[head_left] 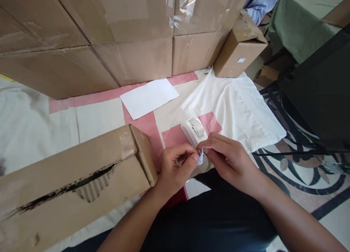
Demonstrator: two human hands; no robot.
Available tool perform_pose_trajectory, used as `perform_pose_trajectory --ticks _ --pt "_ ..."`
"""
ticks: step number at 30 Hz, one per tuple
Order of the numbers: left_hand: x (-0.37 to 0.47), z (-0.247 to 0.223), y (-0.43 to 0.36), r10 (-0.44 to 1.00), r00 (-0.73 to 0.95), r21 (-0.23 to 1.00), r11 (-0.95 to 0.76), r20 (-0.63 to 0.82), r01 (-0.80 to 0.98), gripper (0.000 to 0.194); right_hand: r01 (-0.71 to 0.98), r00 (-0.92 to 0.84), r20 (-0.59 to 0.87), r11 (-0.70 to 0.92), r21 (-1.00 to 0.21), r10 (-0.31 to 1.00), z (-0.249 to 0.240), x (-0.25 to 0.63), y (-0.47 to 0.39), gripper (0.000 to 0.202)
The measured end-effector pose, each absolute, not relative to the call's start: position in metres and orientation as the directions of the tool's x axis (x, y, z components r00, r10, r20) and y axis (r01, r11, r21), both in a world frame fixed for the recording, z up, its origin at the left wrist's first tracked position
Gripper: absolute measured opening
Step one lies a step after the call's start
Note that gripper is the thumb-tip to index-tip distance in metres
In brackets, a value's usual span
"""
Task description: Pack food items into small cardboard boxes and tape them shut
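Both hands meet near the front edge of the cloth-covered table. A small white and bluish piece [201,158] is pinched between their fingertips; it is too small to identify. My left hand [177,166] has thumb and forefinger pressed together at its left side. From the right, my right hand [228,158] grips its upper end with thumb and fingers. Just beyond the fingertips lies a white device [193,130] shaped like a tape dispenser, partly hidden by the hands. A white sheet of paper [149,97] rests flat farther back.
Stacked cardboard boxes [144,58] line the back. A torn long carton [68,164] fills the near left, and a smaller carton [237,51] stands at the back right. White fabric [232,106] covers the right side. A dark panel [319,88] stands at far right.
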State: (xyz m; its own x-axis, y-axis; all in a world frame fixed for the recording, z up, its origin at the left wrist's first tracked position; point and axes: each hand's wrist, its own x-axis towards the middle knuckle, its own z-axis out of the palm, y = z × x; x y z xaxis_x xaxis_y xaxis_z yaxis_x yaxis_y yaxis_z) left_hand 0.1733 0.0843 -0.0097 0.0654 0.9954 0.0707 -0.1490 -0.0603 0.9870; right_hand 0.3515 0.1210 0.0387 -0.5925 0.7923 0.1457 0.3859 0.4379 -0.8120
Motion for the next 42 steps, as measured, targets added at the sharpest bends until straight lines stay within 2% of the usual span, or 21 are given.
perform_pose_trajectory --ticks 4,8,11,13,17,20,24,28,32,35,42 --pt "0.173 -0.007 0.084 0.992 0.068 0.987 -0.1 0.109 -0.127 0.019 0.332 -0.56 0.174 0.412 -0.848 0.81 0.041 0.351 0.119 0.022" --pt "0.173 -0.003 0.084 0.969 -0.011 0.969 -0.247 0.247 -0.003 0.014 0.302 -0.448 0.128 0.284 -0.91 0.885 0.045 0.353 0.114 0.017" --pt "0.175 -0.005 0.082 0.918 -0.047 0.915 -0.388 0.395 0.112 0.01 0.236 -0.377 0.094 0.193 -0.952 0.922 0.046 0.354 0.112 0.008" --pt "0.175 -0.009 0.081 0.875 -0.028 0.861 -0.469 0.483 0.196 0.009 0.195 -0.346 0.073 0.148 -0.97 0.935 0.045 0.353 0.112 0.009" --pt "0.175 -0.015 0.079 0.82 0.02 0.777 -0.55 0.572 0.307 0.009 0.127 -0.33 0.079 0.127 -0.984 0.941 0.043 0.35 0.113 0.011" --pt "0.175 -0.016 0.078 0.826 -0.012 0.789 -0.533 0.563 0.306 0.011 0.11 -0.341 0.094 0.139 -0.984 0.935 0.042 0.349 0.113 0.016" --pt "0.177 -0.015 0.079 0.874 -0.103 0.858 -0.432 0.474 0.278 0.017 0.135 -0.373 0.089 0.149 -0.98 0.924 0.042 0.349 0.111 0.018" --pt "0.178 -0.014 0.08 0.91 -0.108 0.896 -0.363 0.4 0.258 0.007 0.155 -0.384 0.044 0.111 -0.982 0.922 0.042 0.349 0.11 0.017" --pt "0.177 -0.014 0.08 0.941 -0.11 0.935 -0.294 0.32 0.2 0.005 0.146 -0.404 0.007 0.072 -0.987 0.915 0.041 0.35 0.109 0.022" --pt "0.176 -0.014 0.079 0.946 -0.067 0.939 -0.302 0.316 0.164 0.006 0.143 -0.419 -0.002 0.063 -0.988 0.908 0.041 0.35 0.109 0.024" --pt "0.176 -0.014 0.079 0.931 -0.065 0.917 -0.34 0.36 0.207 0.004 0.125 -0.428 0.005 0.065 -0.99 0.904 0.041 0.349 0.11 0.032"
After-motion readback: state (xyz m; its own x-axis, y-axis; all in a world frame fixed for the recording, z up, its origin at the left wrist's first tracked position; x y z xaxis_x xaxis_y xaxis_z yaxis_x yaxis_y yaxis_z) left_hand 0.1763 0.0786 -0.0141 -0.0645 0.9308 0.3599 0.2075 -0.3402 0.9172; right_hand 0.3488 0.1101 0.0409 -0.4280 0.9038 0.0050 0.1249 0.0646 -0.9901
